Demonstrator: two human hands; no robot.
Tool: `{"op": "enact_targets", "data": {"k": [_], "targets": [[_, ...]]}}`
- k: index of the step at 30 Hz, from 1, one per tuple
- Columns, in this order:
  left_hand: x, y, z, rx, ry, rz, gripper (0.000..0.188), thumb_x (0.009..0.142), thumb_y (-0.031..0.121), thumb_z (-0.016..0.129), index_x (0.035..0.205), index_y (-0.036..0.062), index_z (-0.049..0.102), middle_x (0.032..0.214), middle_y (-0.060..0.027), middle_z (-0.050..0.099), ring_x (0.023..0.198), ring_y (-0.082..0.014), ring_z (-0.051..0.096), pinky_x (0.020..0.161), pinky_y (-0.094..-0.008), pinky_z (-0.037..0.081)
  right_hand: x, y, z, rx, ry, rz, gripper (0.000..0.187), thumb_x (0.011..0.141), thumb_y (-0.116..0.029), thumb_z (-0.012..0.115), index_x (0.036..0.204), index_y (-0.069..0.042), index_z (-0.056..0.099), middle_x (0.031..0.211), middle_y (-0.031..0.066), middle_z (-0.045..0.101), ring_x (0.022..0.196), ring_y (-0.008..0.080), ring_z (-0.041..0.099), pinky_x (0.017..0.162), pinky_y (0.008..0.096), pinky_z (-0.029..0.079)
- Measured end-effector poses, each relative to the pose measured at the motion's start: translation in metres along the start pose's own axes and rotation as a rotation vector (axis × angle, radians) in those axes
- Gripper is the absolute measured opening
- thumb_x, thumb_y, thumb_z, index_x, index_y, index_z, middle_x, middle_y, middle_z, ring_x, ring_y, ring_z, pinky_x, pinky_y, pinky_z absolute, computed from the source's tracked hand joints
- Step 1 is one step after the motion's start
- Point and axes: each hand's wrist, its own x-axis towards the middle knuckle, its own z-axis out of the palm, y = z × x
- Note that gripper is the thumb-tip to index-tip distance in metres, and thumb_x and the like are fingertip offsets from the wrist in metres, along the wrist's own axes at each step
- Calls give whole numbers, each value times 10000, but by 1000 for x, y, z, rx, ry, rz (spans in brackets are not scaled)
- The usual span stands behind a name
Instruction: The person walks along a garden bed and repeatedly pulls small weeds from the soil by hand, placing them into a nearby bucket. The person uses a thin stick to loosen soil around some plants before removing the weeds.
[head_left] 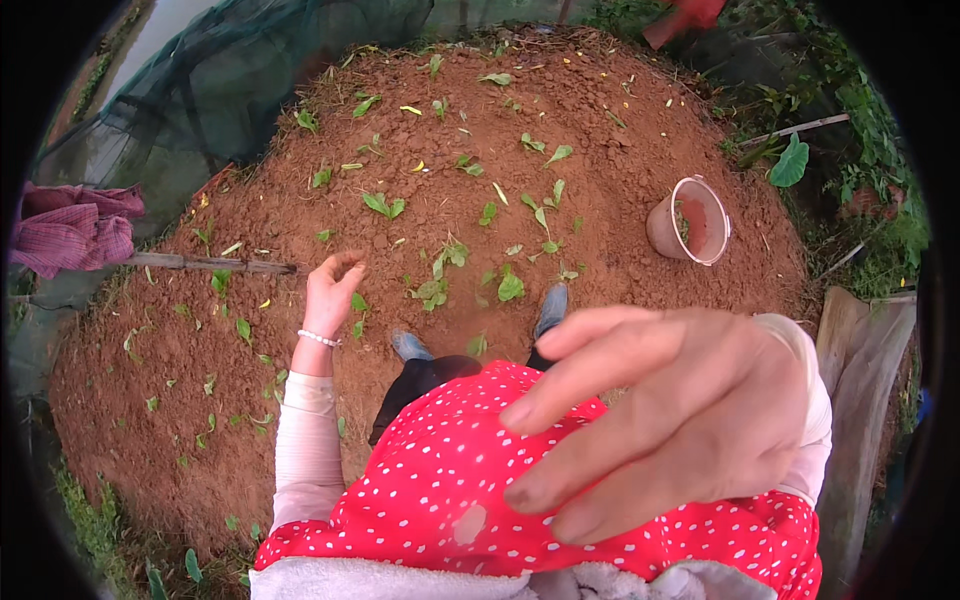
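My right hand (670,410) is raised close to the camera, blurred and large. Its fingers are stretched out and slightly apart, and nothing shows in them. My left hand (332,295), with a white beaded bracelet (318,338) at the wrist, hangs over the soil to the left. Its fingers curl toward the thumb; whatever they may hold is hidden. Just left of it ends a wooden pole (215,263). Small green seedlings (383,205) stand or lie scattered over the reddish-brown soil (600,110), with leafier ones (440,275) between my left hand and my feet.
A pale bucket (665,230) with some soil-coloured contents stands on the right. Dark green netting (230,90) runs along the left and back. A checked cloth (80,228) hangs over the pole. Weathered boards (870,400) and leafy plants (790,160) border the right. My blue shoes (410,346) stand on the soil.
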Motion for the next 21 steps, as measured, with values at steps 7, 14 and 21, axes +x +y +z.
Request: {"op": "enact_targets", "data": {"k": [7,14,21], "targets": [[16,-16,35,-64,-61,-22,222,787,65,572,986,-34,571,883,-53,602,785,-88,548,712,-220,444,-61,71,-30,101,577,537,271,801,-8,475,1058,19,559,946,101,610,866,150,574,785,273,447],[26,-67,60,-21,-41,-142,220,791,61,568,987,-40,568,889,-68,603,799,-93,551,722,-216,443,-148,213,-16,492,904,956,215,824,-27,440,993,13,567,795,87,616,633,124,589,591,231,484],[36,-160,96,-69,15,-217,219,766,55,577,965,-36,581,851,-59,614,762,-90,559,695,-214,451,-184,337,40,580,825,1211,217,806,-10,437,967,-18,583,737,59,612,553,107,571,490,217,454]]}}
